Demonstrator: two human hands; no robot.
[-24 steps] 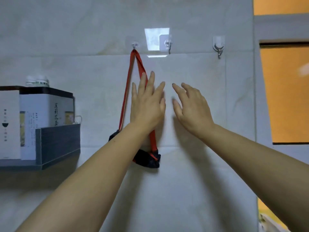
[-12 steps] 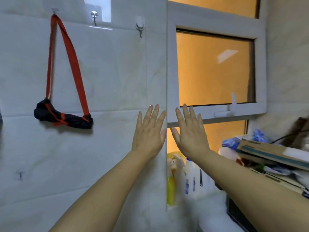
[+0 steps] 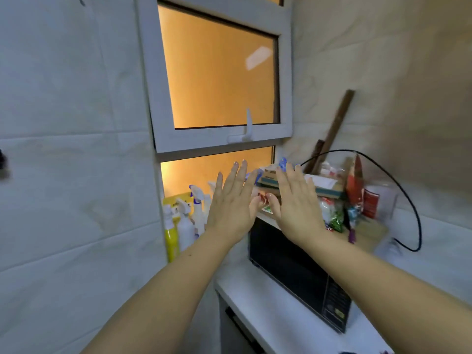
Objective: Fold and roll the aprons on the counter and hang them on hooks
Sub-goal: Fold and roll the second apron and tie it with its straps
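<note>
The left hand [image 3: 231, 205] and right hand [image 3: 297, 208] are raised side by side at centre, fingers straight, holding nothing; a microwave [image 3: 293, 272] sits at five o'clock; a dark blur, likely the apron [image 3: 2, 162], is at the nine o'clock edge.

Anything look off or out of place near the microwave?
Nothing looks spilled or broken. The microwave carries an untidy heap of boxes and packets, a black cable loops loose beside it, and a wooden stick leans tilted against the wall.

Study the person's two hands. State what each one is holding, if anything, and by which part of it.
Nothing is held. The left hand and the right hand are both empty, with fingers straight and palms facing away.
</note>
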